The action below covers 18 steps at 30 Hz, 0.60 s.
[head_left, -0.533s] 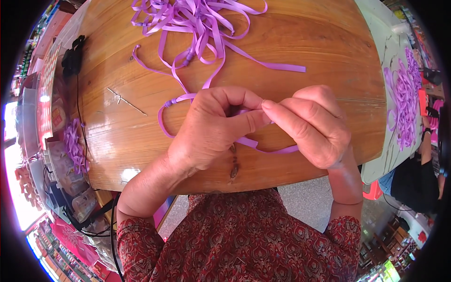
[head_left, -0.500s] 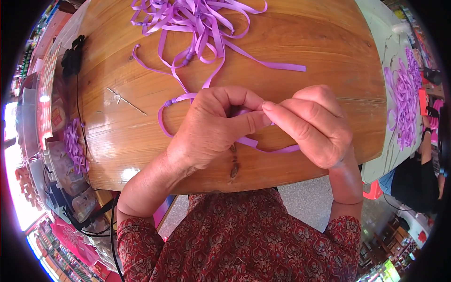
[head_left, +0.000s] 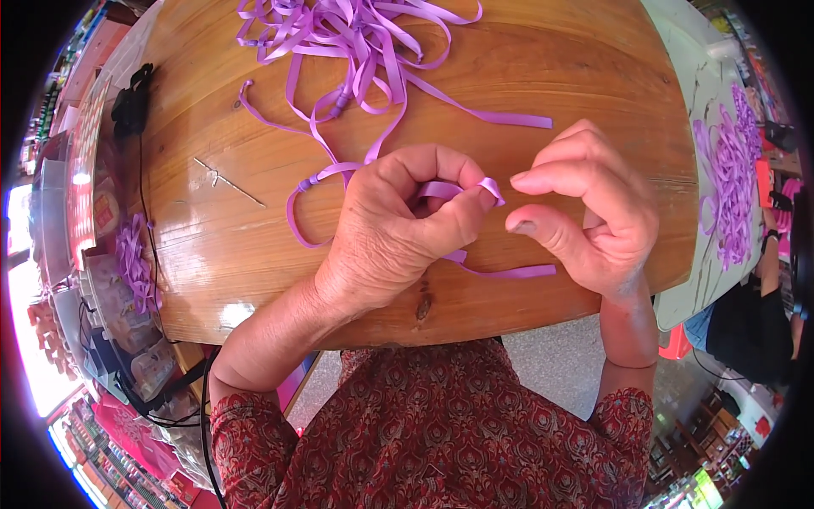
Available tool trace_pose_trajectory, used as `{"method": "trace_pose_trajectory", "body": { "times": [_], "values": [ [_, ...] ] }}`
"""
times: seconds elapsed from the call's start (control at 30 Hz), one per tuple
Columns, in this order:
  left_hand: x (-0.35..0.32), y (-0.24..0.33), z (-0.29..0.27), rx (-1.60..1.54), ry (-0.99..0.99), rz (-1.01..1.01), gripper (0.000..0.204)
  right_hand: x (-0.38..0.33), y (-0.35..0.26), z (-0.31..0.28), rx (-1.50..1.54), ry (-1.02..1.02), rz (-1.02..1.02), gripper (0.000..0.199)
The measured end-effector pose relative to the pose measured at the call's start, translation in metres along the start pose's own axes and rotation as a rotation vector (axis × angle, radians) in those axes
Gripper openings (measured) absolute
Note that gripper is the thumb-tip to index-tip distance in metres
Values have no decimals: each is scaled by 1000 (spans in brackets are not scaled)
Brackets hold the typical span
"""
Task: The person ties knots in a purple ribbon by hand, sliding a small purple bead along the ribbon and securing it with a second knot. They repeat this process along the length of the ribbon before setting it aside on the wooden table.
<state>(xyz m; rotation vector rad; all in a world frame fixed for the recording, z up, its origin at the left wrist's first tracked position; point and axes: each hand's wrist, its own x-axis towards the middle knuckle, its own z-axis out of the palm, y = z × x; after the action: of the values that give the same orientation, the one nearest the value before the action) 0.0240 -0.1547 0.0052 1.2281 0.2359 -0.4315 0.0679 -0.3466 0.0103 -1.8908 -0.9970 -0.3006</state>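
Ribbon (head_left: 436,189) (purple) in left hand (head_left: 394,222); fingertip pinch

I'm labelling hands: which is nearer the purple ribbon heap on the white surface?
Right. The right hand is left of the heap; the left hand, pinching a ribbon, is farther left.

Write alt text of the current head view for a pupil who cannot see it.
A person's left hand pinches a purple ribbon above a wooden table; the right hand hovers nearby, empty, thumb and fingers apart. A tangled ribbon pile lies beyond.
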Motion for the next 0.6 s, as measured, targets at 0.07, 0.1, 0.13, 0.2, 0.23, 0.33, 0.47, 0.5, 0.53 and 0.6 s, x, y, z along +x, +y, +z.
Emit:
{"method": "trace_pose_trajectory", "body": {
  "times": [0.07, 0.1, 0.13, 0.2, 0.23, 0.33, 0.47, 0.5, 0.53, 0.6],
  "values": [
    [0, -2, 0, 73, -22, 76, 10, -1, 0, 3, 45, -34, 19, 24],
    [0, -2, 0, 72, -23, 74, 10, -2, 1, 6, 77, -29, 33, 20],
    [1, -2, 2, 62, -27, 74, 10, -3, 2, 7, 109, -24, 47, 16],
    [0, -3, 2, 52, -32, 74, 10, -3, -2, 6, 168, -29, 139, 11],
    [0, -3, 0, 54, -51, 80, 9, -3, -5, 5, 229, -34, 229, 8],
    [-1, -5, -3, 18, -95, 125, 10, -3, -10, 8, 566, -26, 568, 2],
    [3, -12, -3, -167, -181, 184, 11, -3, -7, 2, 868, -82, 920, 4],
    [3, -12, -4, -166, -181, 185, 11, -4, -6, 4, 975, -72, 914, 6],
    [3, -13, -4, -236, -216, 168, 11, -5, -6, 4, 1082, -61, 906, 7],
    [4, -14, -6, -305, -248, 152, 12, -5, -7, 3, 978, -80, 906, 7]
  ]
}}
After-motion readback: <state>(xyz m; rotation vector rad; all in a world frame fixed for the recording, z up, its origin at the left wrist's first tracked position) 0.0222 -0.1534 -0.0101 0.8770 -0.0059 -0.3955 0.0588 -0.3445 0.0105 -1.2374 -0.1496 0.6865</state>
